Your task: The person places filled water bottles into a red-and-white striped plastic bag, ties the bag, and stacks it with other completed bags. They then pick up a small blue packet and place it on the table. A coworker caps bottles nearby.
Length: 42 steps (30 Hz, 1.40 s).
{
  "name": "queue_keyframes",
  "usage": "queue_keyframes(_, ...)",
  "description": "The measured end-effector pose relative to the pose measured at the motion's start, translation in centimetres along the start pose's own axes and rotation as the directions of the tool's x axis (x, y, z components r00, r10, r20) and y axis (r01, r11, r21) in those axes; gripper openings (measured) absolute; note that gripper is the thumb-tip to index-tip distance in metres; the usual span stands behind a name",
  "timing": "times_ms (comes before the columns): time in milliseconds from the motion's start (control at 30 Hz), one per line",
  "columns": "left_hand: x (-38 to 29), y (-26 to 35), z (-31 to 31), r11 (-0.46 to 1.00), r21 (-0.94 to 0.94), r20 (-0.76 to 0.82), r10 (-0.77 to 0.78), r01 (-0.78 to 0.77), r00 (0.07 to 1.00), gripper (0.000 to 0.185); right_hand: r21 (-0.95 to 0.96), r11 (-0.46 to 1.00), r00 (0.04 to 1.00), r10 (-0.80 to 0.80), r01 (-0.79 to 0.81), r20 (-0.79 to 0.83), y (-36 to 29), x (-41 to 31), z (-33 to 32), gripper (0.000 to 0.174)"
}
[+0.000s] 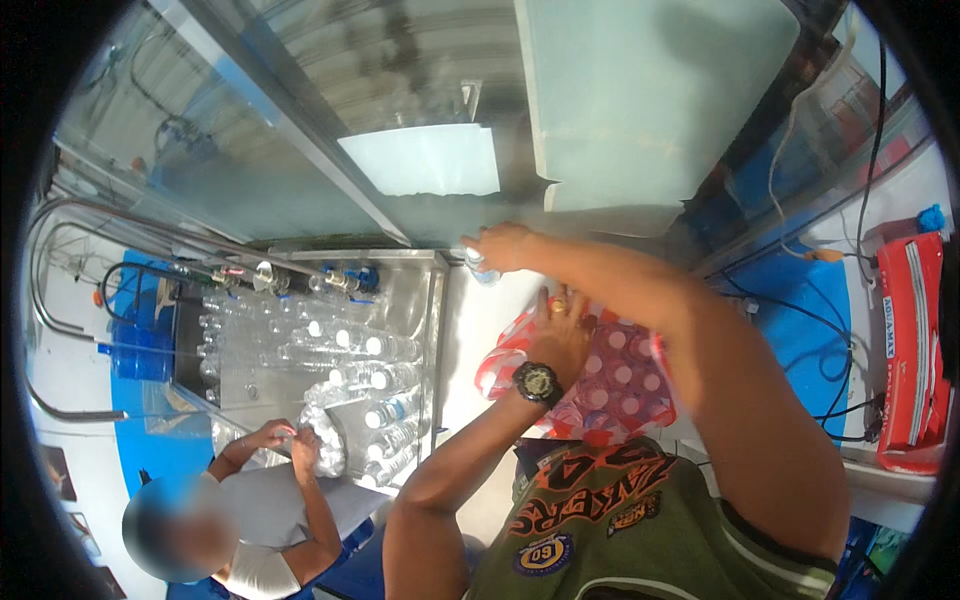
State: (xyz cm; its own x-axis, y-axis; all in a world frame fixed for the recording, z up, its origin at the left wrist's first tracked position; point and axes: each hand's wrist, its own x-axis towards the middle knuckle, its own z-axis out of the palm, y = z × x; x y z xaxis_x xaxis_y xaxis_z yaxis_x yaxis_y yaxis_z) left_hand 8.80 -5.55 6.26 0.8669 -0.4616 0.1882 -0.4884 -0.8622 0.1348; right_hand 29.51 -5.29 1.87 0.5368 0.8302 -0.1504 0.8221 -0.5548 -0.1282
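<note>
My right hand (pixel 499 247) is closed around the top of a clear plastic bottle (pixel 482 271) near the glass wall, past the far edge of the bag. My left hand (pixel 559 330), with a ring and a wristwatch, lies on a red-and-white polka-dot plastic bag (pixel 630 382). Its fingers are partly spread at the bag's far side. Clear bottles show through the bag, which rests on a white surface (pixel 459 352) in front of my body.
At left, a steel basin (pixel 431 315) holds several capped bottles (pixel 386 375) and a bag of white caps (pixel 324 442). A person (pixel 300 525) sits beside it. Curved steel pipes (pixel 75 416) and a blue container (pixel 142 352) stand farther left. A red bag (pixel 907 360) and cables are at right.
</note>
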Motion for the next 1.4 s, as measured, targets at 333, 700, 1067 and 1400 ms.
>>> queue_keyframes(333, 1.5, -7.3, 5.4, 0.948, -0.317, 0.040, 0.052, -0.036, 0.998, 0.040, 0.148, 0.985, 0.987, 0.104, -0.085, -0.126, -2.1, -8.7, -10.5, 0.045)
queue_keyframes(700, 7.3, -11.2, 5.1, 0.697, -0.697, -0.033, 0.201, -0.167, 0.979, 0.040, 0.570, 0.793, 0.582, 0.573, -0.214, -0.578, -7.8, -32.4, -16.0, 0.031)
queue_keyframes(1067, 6.3, -9.7, 4.6, 0.361, -0.933, 0.070, 0.131, 0.018, 0.989, 0.059, 0.251, 0.931, 0.846, 0.349, -0.264, -0.403, -3.8, -26.2, -5.6, 0.050)
queue_keyframes(1400, 7.1, -9.7, 5.4, 0.307, -0.946, 0.116, 0.023, 0.104, 0.993, 0.043, -0.144, 0.971, 0.981, 0.184, -0.192, -0.067, -1.1, -21.9, 2.3, 0.029)
